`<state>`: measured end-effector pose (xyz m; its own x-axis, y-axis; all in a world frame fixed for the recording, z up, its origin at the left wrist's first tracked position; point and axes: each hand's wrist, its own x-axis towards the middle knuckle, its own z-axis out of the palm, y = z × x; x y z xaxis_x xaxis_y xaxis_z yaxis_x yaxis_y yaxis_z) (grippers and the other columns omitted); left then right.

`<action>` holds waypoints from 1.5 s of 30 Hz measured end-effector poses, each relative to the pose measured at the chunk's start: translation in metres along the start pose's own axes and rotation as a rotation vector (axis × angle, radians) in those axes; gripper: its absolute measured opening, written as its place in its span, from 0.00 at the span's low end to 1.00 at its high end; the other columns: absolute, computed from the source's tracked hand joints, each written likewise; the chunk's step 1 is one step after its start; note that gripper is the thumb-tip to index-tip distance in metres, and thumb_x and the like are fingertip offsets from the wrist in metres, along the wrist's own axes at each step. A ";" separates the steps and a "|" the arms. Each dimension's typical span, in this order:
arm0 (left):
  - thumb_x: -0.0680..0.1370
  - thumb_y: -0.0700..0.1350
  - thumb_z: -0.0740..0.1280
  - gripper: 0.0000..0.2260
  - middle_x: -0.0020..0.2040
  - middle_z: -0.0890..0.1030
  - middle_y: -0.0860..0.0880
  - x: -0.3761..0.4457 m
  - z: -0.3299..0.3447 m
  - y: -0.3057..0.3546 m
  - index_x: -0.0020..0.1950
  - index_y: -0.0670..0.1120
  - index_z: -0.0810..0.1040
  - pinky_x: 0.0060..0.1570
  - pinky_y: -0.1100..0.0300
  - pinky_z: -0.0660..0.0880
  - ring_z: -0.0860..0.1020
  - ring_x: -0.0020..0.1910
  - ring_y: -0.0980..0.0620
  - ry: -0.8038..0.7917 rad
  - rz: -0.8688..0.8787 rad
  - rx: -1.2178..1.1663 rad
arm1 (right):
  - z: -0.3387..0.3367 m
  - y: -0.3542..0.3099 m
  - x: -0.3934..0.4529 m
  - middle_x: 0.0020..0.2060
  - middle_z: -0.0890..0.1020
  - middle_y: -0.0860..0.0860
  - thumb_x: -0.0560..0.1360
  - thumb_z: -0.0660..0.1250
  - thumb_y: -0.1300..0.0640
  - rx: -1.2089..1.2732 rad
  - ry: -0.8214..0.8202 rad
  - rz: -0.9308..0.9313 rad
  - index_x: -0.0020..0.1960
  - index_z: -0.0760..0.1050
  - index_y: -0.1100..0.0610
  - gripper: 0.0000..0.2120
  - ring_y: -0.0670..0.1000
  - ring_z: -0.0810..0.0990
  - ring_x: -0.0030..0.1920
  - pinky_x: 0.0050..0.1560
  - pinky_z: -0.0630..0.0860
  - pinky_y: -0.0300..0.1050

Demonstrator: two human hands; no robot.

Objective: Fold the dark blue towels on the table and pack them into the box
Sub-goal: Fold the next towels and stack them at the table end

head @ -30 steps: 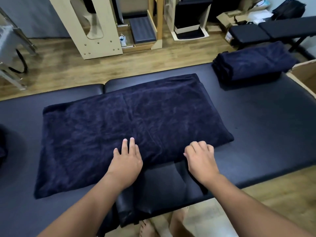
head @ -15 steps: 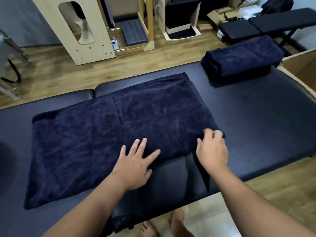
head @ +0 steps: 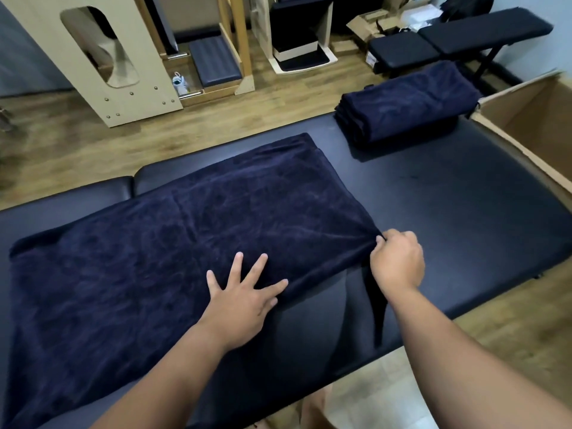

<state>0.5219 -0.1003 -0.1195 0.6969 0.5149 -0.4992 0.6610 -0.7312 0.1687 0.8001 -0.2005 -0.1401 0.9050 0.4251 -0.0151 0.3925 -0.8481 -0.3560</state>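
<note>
Head view, and it is the only one: a dark blue towel (head: pixel 192 243) lies spread flat across the left and middle of the tabletop (head: pixel 464 212), its long near side running along the tabletop's near edge. The left hand (head: pixel 244 292) lies on that near side with the fingers fanned wide, palm down, pressing the cloth to the padding. The right hand (head: pixel 397 261) is at the towel's near right corner, and its grip is a pinch, fingers curled round that corner, with creases running from it into the cloth.

At the far right corner of the tabletop sits a stack of folded towels (head: pixel 405 109), neat and squared. Just beside it, against the tabletop's right edge, stands the cardboard box (head: pixel 532 119), open at the top (its inside looks bare from here, though only part of it shows).

My read: this is the start of a fold, the corner about to be carried over. The risks are plain. The far right corner is held by nobody, so lifting one corner alone could drag the cloth askew and leave a crooked fold. The padded surface looks slick, so the whole towel may slide if the left palm eases off. And a thin pinch on plush cloth can slip mid-carry.
</note>
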 end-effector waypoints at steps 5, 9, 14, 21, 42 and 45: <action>0.87 0.54 0.50 0.19 0.82 0.37 0.58 0.030 -0.011 0.007 0.77 0.69 0.54 0.71 0.24 0.40 0.31 0.80 0.45 0.148 -0.046 -0.128 | 0.006 -0.011 -0.005 0.51 0.76 0.57 0.70 0.68 0.67 -0.099 0.055 -0.212 0.58 0.77 0.57 0.17 0.63 0.72 0.50 0.47 0.71 0.56; 0.84 0.63 0.45 0.25 0.81 0.32 0.56 0.062 -0.026 0.006 0.75 0.73 0.33 0.71 0.25 0.38 0.30 0.79 0.42 0.095 -0.072 0.009 | 0.013 -0.015 -0.005 0.50 0.77 0.50 0.75 0.73 0.51 -0.122 0.026 -0.503 0.55 0.82 0.49 0.09 0.59 0.74 0.51 0.48 0.73 0.56; 0.81 0.70 0.43 0.27 0.81 0.29 0.53 0.118 -0.059 -0.005 0.76 0.72 0.32 0.71 0.24 0.39 0.30 0.79 0.37 0.064 -0.150 0.027 | 0.017 -0.017 0.002 0.46 0.74 0.50 0.73 0.72 0.52 -0.179 0.017 -0.390 0.51 0.78 0.51 0.08 0.58 0.72 0.47 0.44 0.72 0.53; 0.80 0.71 0.44 0.28 0.81 0.31 0.52 0.209 -0.109 0.001 0.76 0.72 0.35 0.71 0.25 0.40 0.32 0.80 0.39 0.070 -0.114 0.062 | 0.017 -0.029 0.015 0.53 0.76 0.55 0.70 0.74 0.47 -0.234 -0.062 -0.317 0.49 0.76 0.54 0.15 0.60 0.73 0.48 0.40 0.71 0.55; 0.76 0.39 0.63 0.13 0.54 0.78 0.53 0.292 -0.202 0.037 0.57 0.53 0.71 0.51 0.50 0.64 0.71 0.55 0.48 0.117 0.262 0.616 | -0.018 -0.052 0.047 0.57 0.70 0.49 0.77 0.68 0.48 -0.045 -0.466 -0.158 0.56 0.71 0.50 0.12 0.55 0.70 0.60 0.56 0.72 0.52; 0.77 0.39 0.62 0.10 0.49 0.76 0.53 0.278 -0.201 0.029 0.53 0.54 0.72 0.51 0.49 0.61 0.74 0.54 0.47 0.131 0.203 0.632 | -0.029 -0.062 0.037 0.51 0.76 0.49 0.77 0.65 0.55 -0.071 -0.435 -0.227 0.50 0.65 0.51 0.09 0.54 0.76 0.53 0.47 0.65 0.51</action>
<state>0.7909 0.1112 -0.0827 0.8443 0.3602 -0.3967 0.2509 -0.9199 -0.3014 0.8135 -0.1414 -0.0917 0.6489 0.6816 -0.3383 0.5959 -0.7316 -0.3312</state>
